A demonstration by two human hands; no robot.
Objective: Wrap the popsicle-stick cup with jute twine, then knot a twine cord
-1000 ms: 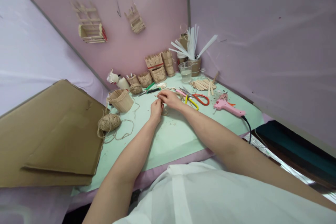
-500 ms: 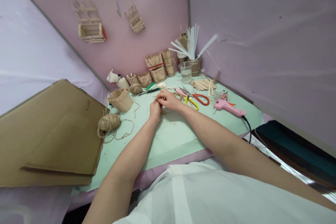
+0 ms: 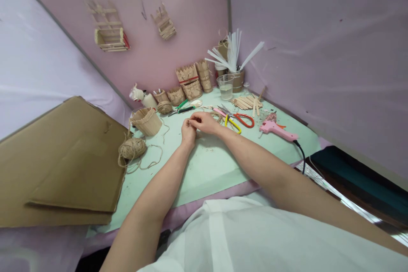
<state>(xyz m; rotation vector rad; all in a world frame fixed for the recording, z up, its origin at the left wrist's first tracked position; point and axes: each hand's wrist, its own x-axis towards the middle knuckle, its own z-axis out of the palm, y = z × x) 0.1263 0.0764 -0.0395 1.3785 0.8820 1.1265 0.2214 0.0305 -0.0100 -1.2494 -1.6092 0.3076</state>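
Note:
My left hand (image 3: 188, 132) and my right hand (image 3: 204, 122) meet over the middle of the table, fingers bent and pinched together. Whatever sits between the fingertips is too small and too hidden to name. Just right of my right hand lie yellow-handled scissors (image 3: 234, 125), red-handled scissors (image 3: 245, 120) and some loose twine (image 3: 218, 116). Pliers with green and black handles (image 3: 182, 111) lie beyond the hands. To the left stands a round basket of wooden sticks (image 3: 147, 122), with a ball of twine (image 3: 132, 148) in front of it.
A pink glue gun (image 3: 276, 130) with a black cord rests at the right. Behind are wooden sticks (image 3: 245, 102), a plastic cup of water (image 3: 226, 88) and several small stick-built pots (image 3: 192, 90). Cardboard sheets (image 3: 73, 165) cover the left side. Stick holders (image 3: 111, 39) hang on the wall.
My right hand has shifted very slightly, its fingers lower and closer over the left fingertips. Everything else on the table stays where it was.

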